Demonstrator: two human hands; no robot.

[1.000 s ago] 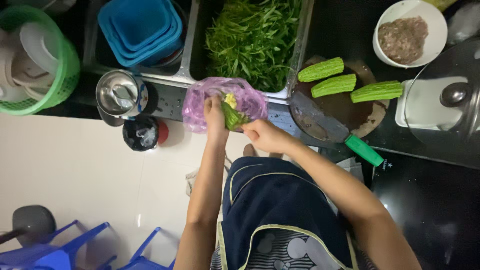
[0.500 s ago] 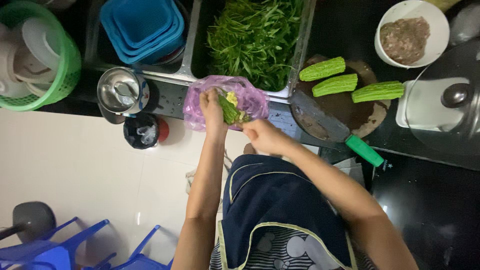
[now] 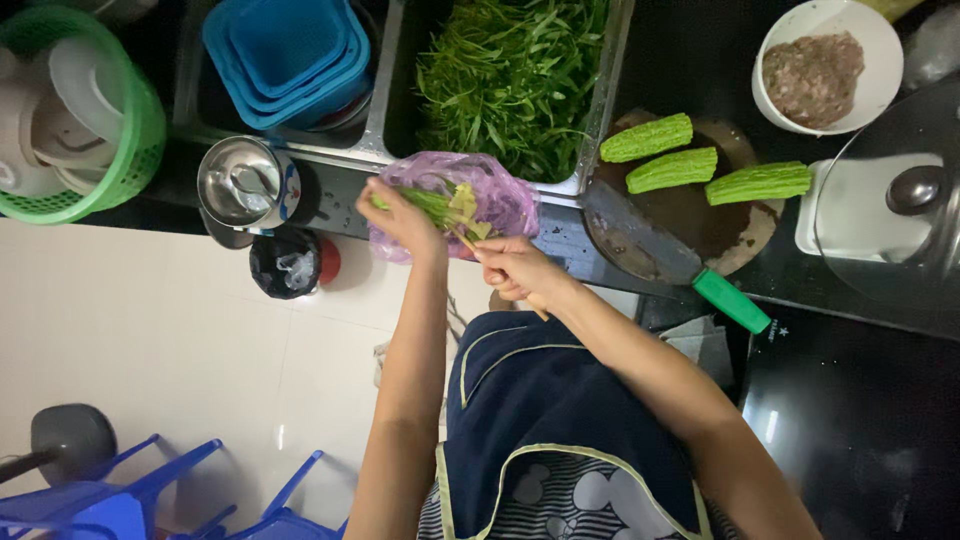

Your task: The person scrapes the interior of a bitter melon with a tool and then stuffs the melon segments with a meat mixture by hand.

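Observation:
My left hand (image 3: 402, 220) grips a piece of green bitter gourd (image 3: 440, 204) over a purple plastic bag (image 3: 505, 190) lying on the counter edge. Pale yellowish pulp shows at the gourd's end. My right hand (image 3: 516, 270) holds a thin wooden stick (image 3: 470, 245) whose tip pokes into the gourd. Three more bitter gourd pieces (image 3: 672, 168) lie on a round dark chopping board (image 3: 740, 225), beside a cleaver with a green handle (image 3: 730, 300).
A sink basin holds leafy greens (image 3: 510, 70); the other basin holds stacked blue baskets (image 3: 290, 55). A white bowl of minced meat (image 3: 812, 68), a glass lid (image 3: 900, 200), a steel cup (image 3: 238, 182), a green basket (image 3: 120, 140) and blue stools (image 3: 120, 495) surround me.
Both hands and the gourd have shifted slightly toward the bag; the stick now reaches into the gourd's end and pulp shows.

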